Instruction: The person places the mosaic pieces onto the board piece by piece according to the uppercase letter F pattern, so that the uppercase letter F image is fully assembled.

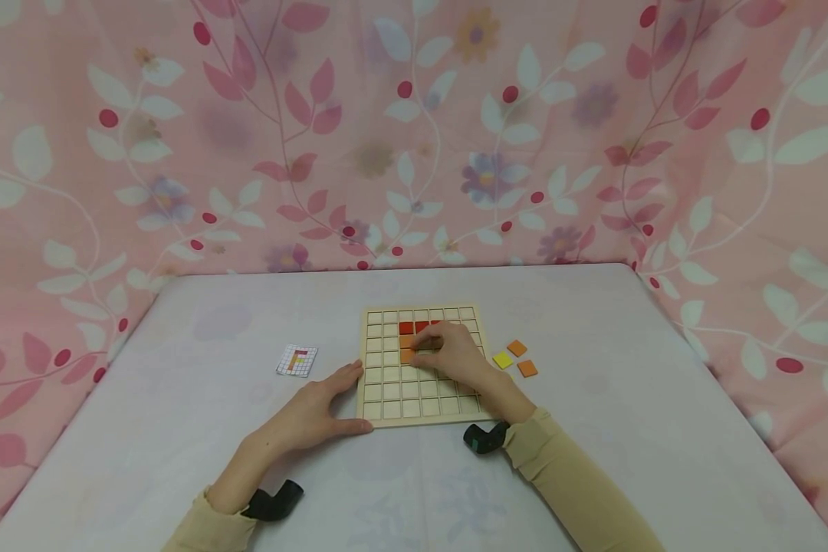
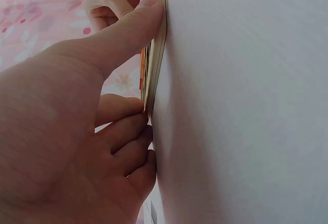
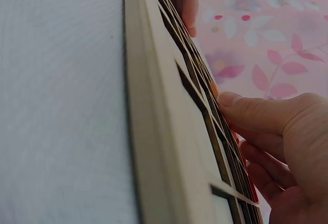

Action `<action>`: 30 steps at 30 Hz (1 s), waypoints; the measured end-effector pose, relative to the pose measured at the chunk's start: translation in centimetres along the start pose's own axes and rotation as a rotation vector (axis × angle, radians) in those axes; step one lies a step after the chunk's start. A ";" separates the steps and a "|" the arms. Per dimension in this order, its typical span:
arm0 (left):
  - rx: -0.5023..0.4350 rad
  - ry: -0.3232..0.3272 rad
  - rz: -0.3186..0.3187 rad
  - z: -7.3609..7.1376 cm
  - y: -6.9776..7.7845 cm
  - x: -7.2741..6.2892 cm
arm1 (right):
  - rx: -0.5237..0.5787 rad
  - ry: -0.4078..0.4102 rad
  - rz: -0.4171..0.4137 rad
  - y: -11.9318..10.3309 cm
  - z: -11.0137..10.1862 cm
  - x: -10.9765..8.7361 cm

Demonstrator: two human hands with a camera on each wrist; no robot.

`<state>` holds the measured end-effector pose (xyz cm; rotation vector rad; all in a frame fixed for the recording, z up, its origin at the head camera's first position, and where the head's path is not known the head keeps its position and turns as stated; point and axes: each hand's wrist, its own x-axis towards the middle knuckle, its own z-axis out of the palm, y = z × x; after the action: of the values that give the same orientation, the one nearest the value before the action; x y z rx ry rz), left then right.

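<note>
A pale wooden grid board [image 1: 391, 389] lies flat on the table. My left hand [image 1: 315, 404] braces its near left corner, thumb against the front edge and fingers along the left side, as the left wrist view also shows. Over the board reaches my right hand [image 1: 453, 353], its thumb and forefinger bent together at the lower orange tile [image 1: 407, 356]. In the right wrist view the thumb tip [image 3: 229, 99] touches the board's surface beside orange. Red tiles [image 1: 405, 328] form a row in the upper part, partly covered by the right hand. Another orange tile [image 1: 405, 341] sits under them.
Loose orange tiles [image 1: 527, 369] and a yellow tile [image 1: 503, 359] lie right of the board. A small pattern card [image 1: 297, 360] with a coloured grid rests to the left. Black wrist devices [image 1: 274, 502] are on both wrists. Floral cloth [image 1: 414, 153] hangs behind the white table [image 1: 414, 491].
</note>
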<state>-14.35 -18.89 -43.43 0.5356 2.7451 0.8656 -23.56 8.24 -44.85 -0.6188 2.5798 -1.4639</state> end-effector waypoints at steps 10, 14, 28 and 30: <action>0.003 0.005 0.011 0.1 0.0 0.0 | -0.016 0.006 -0.003 0.1 0.1 0.1; 0.003 0.003 0.005 0.1 -0.1 0.1 | -0.025 0.003 -0.002 0.2 -0.1 0.1; 0.005 0.003 -0.007 0.2 -0.1 0.1 | 0.021 0.073 0.021 0.4 -6.6 -0.9; 0.005 0.004 -0.010 0.2 0.0 0.1 | -0.004 0.077 0.036 0.9 -7.8 -1.4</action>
<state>-14.41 -18.79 -43.58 0.5207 2.7518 0.8577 -24.84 15.40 -41.69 -0.5233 2.6371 -1.5000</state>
